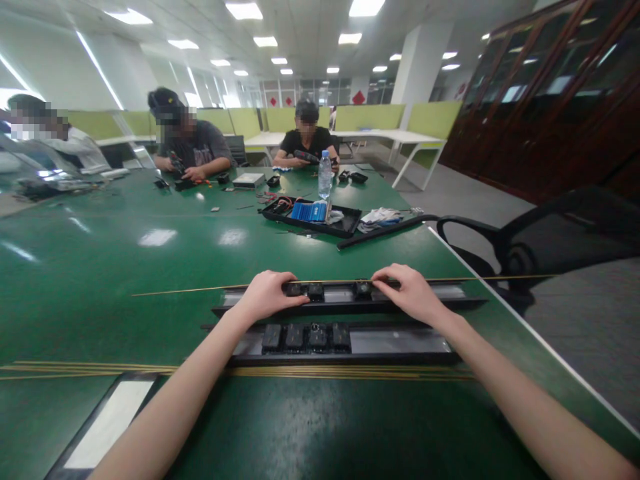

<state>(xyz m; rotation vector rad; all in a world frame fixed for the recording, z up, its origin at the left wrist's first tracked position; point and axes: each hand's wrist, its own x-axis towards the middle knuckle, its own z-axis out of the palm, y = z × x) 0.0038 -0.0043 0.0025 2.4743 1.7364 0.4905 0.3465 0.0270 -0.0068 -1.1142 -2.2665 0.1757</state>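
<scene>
A long thin brass-coloured rod [170,291] lies lengthwise along the back of the far black channel [345,308]. My left hand [265,295] is closed, fingertips at the rod and thumb beside small black blocks [315,291] in the channel. My right hand [407,293] pinches the rod next to another black block [363,289]. Whether either hand also grips a block is hard to see. A second black channel [400,340] lies parallel and nearer to me, with several black blocks [295,338] side by side in its left half.
Several more rods [320,371] lie across the green table [125,267] nearest me. A dark flat case with a white panel [113,420] is at lower left. Beyond are a black tray [345,228], gloves [380,219], a bottle [325,177] and co-workers. An office chair [525,240] stands right.
</scene>
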